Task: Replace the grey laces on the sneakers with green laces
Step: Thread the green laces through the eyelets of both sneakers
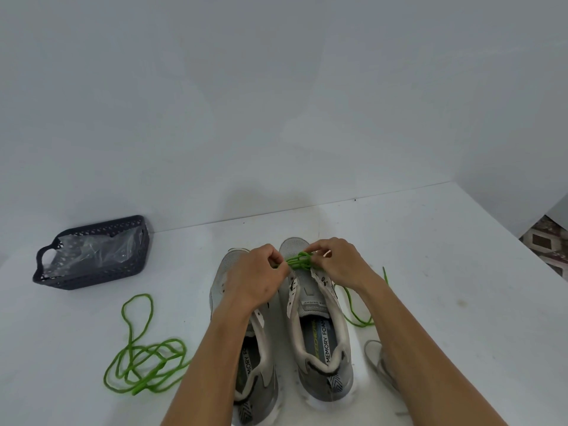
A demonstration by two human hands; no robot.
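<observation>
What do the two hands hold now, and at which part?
Both hands pinch the green lace at its threaded part near the right sneaker's toe.

Two bare forearms enter from the lower edge on either side of the pair of grey sneakers (319, 333), each ending in a bare hand: left hand (255, 275), right hand (341, 262). No sleeves, gloves, rings, watch or wristbands are visible; fingernails appear short and unpainted
</observation>
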